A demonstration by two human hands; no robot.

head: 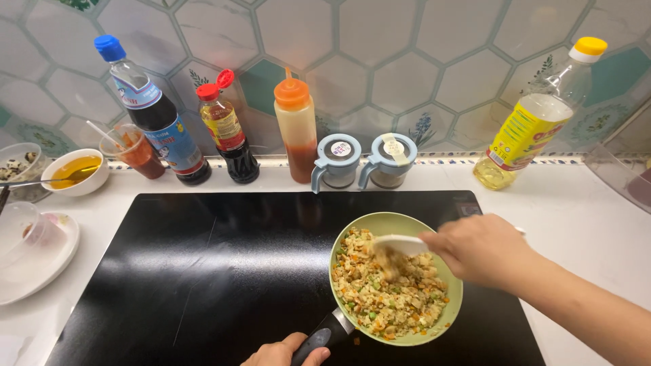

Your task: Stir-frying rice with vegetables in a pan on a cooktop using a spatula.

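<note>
Pan (453,298) on cooktop (203,271), bottles (230,135) behind, bowls (74,173) left.

Cooktop (224,271): black glass — glossy, smooth, mirroring the bottles behind it.
Pan (352,234): pale green coating, smooth, low sheen.
Pan handle (319,340): dark, matt, with a metallic grey neck; the left hand (281,354) closes round it.
Spatula (400,244): white, smooth, plastic-looking; gripped by the right hand (483,249).
Fried rice (390,291): grainy, rough, slightly oily.
Counter (576,210): white, smooth, faint sheen.
Wall tiles (400,74): hexagonal ceramic, glazed and glossy.
Oil bottle (536,118): clear plastic — glossy paper-like label, yellow cap.
Squeeze bottle (296,132): translucent soft plastic, orange cap.
Seasoning jars (363,161): grey-blue matt plastic lids.
</note>
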